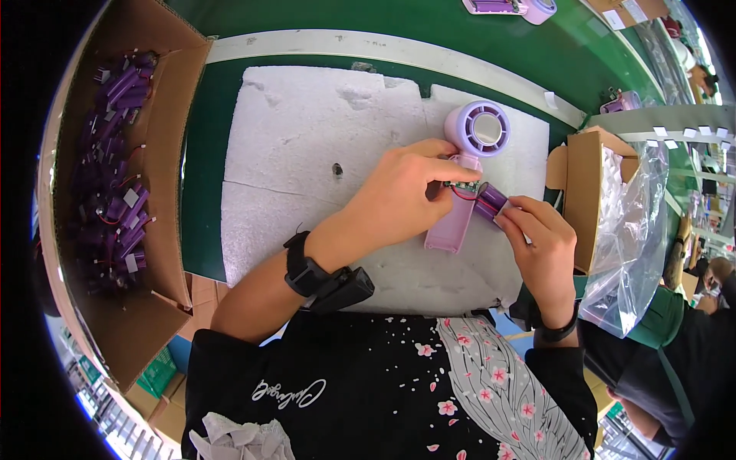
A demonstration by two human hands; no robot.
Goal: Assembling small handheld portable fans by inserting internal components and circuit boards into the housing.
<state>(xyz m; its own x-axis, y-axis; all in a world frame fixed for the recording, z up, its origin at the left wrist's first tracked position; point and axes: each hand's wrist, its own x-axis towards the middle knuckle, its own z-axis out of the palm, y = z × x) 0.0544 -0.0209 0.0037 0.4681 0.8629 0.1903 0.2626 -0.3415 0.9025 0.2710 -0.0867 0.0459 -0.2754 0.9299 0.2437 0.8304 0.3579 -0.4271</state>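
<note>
here: hands on a lilac handheld fan at the foam pad

left hand lies across the handle of the lilac handheld fan, fingers curled down over a small green circuit board at the top of the handle. the fingers are pinched close on the board or on the handle just beside it; which of the two, cannot tell. a black wrist strap with a dark block sits on the left forearm.

right hand is just right of the handle. its fingertips are closed around a purple cylindrical battery cell, held tilted and touching the handle's right edge. thin red wires run between the cell and the board.

the fan lies flat on a white foam pad, round head away from the person, handle pointing toward the person. the handle shell is open on its upper face. the pad rests on the green bench and has dents and one dark spot near its middle.

surroundings:
- left of the pad, an open cardboard box holding many purple battery cells with wires.
- right of the pad, a smaller cardboard box with a clear plastic bag hanging out of it.
- far edge of the bench, another lilac fan part, cropped by the frame.
- lower right, another person's dark sleeve.
</note>
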